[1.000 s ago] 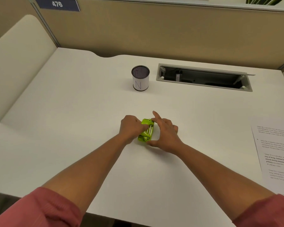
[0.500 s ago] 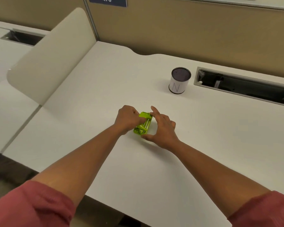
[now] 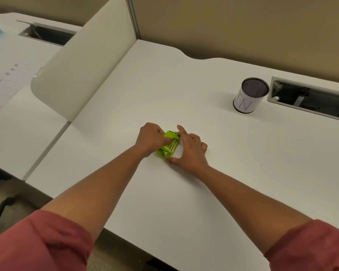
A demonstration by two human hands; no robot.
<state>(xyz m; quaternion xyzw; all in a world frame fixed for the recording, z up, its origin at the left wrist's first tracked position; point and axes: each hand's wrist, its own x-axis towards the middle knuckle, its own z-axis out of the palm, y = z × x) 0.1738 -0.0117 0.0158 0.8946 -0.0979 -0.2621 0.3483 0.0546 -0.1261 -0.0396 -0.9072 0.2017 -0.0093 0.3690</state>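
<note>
A small bright green device [image 3: 169, 144] with metal rods and screws lies flat on the white desk [image 3: 184, 192] in the middle of the view. My left hand [image 3: 150, 137] grips its left side with curled fingers. My right hand [image 3: 189, 150] holds its right side: the thumb sits at the near end, the index finger touches the far end, and the other fingers are curled on the desk.
A mesh cup [image 3: 250, 95] with a white label stands at the back right, beside an open cable slot [image 3: 311, 100]. A cream divider panel [image 3: 82, 61] bounds the desk on the left, with a neighbouring desk and papers [image 3: 6, 81] beyond it.
The view has swung to the left, so the cup and cable slot now sit further right. Both hands stay on the green device in the same hold.
</note>
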